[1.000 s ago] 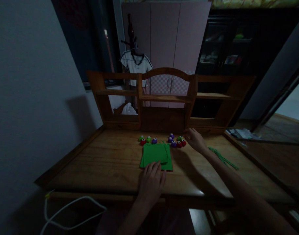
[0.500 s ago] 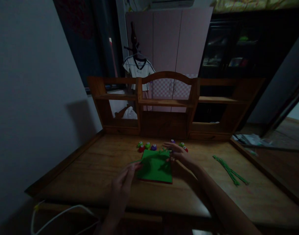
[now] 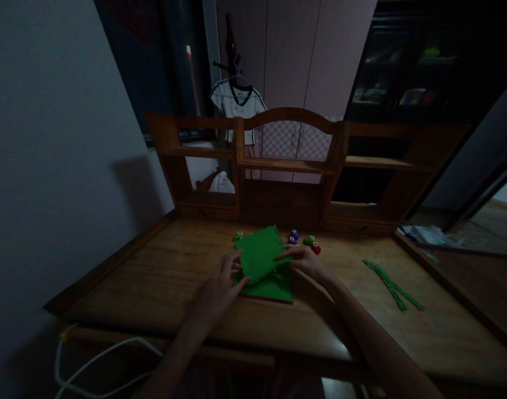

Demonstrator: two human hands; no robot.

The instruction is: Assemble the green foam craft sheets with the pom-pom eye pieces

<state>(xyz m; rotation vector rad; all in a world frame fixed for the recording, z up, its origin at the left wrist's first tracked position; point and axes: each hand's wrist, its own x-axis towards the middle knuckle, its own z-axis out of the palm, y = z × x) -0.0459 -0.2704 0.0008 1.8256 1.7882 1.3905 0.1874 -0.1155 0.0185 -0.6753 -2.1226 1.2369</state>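
Observation:
Between my hands is a thin green foam-like sheet (image 3: 259,252) with toothed edges, held tilted. My left hand (image 3: 224,277) grips its left edge, thumb near the front corner. At the opposite edge, my right hand (image 3: 305,261) pinches the sheet with its fingers. Just under it on the desk lies a squarish green stack (image 3: 278,291) with a red layer showing along its front; the raised sheet hides much of it. Behind are small toys with round white eyes: a purple toy (image 3: 293,239), a green toy (image 3: 310,240) and a red toy (image 3: 316,248).
Green toothed strips (image 3: 392,284) lie crossed on the right of the wooden desk (image 3: 153,277). A wooden shelf unit (image 3: 284,163) rises along the desk's back edge. A white cable (image 3: 107,354) loops below the front left edge.
The green sheet has turned from nearly edge-on to show its broad face, now tilted over the stack. My right hand has come down onto its right edge, and the view has shifted.

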